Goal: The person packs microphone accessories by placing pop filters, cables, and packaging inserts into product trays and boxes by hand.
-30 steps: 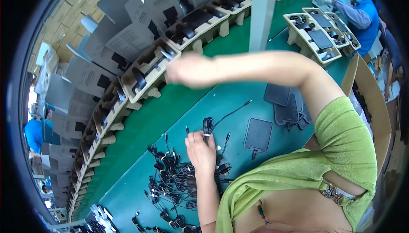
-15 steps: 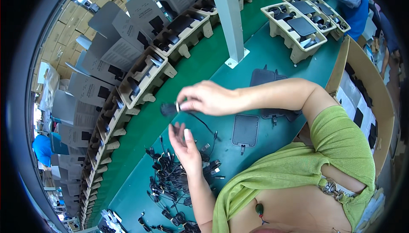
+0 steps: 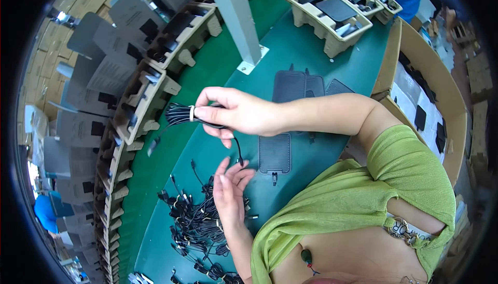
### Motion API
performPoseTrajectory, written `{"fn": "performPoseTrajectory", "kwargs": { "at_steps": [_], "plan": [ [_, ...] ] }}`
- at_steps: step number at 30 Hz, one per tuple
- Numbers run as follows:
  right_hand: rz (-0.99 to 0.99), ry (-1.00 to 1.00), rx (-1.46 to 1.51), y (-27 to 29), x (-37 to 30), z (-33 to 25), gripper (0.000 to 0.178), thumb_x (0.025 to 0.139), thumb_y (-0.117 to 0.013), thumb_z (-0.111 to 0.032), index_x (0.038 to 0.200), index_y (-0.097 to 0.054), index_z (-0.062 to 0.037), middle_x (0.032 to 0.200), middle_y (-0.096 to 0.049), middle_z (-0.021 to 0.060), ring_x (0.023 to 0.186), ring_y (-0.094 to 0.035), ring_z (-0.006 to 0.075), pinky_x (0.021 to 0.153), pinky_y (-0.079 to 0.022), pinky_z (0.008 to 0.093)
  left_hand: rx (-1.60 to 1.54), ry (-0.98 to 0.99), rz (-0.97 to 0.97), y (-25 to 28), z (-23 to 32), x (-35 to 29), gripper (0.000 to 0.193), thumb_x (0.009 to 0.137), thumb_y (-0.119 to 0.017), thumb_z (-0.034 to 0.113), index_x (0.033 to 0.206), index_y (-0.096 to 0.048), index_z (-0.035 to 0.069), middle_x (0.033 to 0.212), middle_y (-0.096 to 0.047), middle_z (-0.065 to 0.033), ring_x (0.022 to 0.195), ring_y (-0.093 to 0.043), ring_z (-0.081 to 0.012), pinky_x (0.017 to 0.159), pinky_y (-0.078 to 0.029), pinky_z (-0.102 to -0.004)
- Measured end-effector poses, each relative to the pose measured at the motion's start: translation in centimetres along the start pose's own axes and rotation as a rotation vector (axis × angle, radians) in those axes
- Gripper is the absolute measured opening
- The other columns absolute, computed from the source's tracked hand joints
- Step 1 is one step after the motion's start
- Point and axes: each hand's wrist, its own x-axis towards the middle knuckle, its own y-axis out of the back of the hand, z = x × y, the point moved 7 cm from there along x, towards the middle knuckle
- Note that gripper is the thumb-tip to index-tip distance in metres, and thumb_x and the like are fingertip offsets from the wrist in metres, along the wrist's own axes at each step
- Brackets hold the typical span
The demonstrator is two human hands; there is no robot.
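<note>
My right hand (image 3: 236, 111) pinches a coiled black cable (image 3: 179, 112) bound with a pale band. One loose end of the cable, with a light plug, dangles at the left; the other hangs toward my left hand (image 3: 231, 193). That hand is palm up with its fingers apart, just below the hanging end; whether they touch, I cannot tell. Under and beside it lies a heap of black cables (image 3: 199, 221) with small plugs. Right of my hands rests a dark flat rectangular panel (image 3: 275, 154) with a short connector; more such panels (image 3: 289, 85) lie partly hidden behind my right forearm.
Moulded pulp trays (image 3: 327, 19) with black parts stand at the far end of the table. Left, a row of filled trays (image 3: 137, 105) with open grey boxes (image 3: 111, 68) lines a green belt. A metal post (image 3: 233, 19) rises between. An open carton (image 3: 456, 92) stands right.
My right hand now holds the cable steadier, its coil spread to the left with a plug hanging. My left hand's fingers have come nearer the hanging end. The whole view has shifted.
</note>
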Motion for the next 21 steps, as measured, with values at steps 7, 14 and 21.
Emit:
{"fn": "performPoseTrajectory", "kwargs": {
  "at_steps": [7, 14, 21],
  "plan": [
    [0.075, 0.333, -0.033, -2.7, -2.5, 0.2, 0.016, 0.094, -0.044, -0.017, 0.093, -0.039, -0.0023, 0.068, -0.05, 0.0034, 0.056, -0.049, 0.0085, 0.052, -0.043, 0.022, 0.087, 0.35, -0.541, -5.6, -3.2, -2.2, 0.098, 0.073, -0.041, 0.071, 0.131, -0.03, -0.007, 0.134, -0.033, -0.0267, 0.124, -0.037, -0.0369, 0.102, -0.029, -0.0457],
    [0.027, 0.492, -0.515, -4.6, -4.4, 1.1, 0.014, 0.088, -0.054, -0.014, 0.091, -0.048, -0.0019, 0.079, -0.055, 0.0081, 0.064, -0.054, 0.0175, 0.058, -0.044, 0.0292, -0.396, -0.155, -0.125, -4.3, 3.5, 1.0, 0.113, 0.066, -0.042, 0.078, 0.135, -0.013, -0.006, 0.138, -0.023, -0.0235, 0.13, -0.022, -0.0379, 0.106, -0.02, -0.0499],
    [0.034, 0.509, -0.84, -5.6, -5.8, 3.4, 0.028, 0.084, -0.053, -0.023, 0.102, -0.047, -0.0024, 0.082, -0.057, 0.0134, 0.065, -0.057, 0.0314, 0.054, -0.046, 0.042, -0.177, -0.243, 0.078, -2.2, 3.2, 0.6, 0.061, 0.086, -0.053, 0.042, 0.126, -0.032, 0.001, 0.115, -0.046, -0.0166, 0.107, -0.046, -0.0288, 0.098, -0.033, -0.047]
  ]
}}
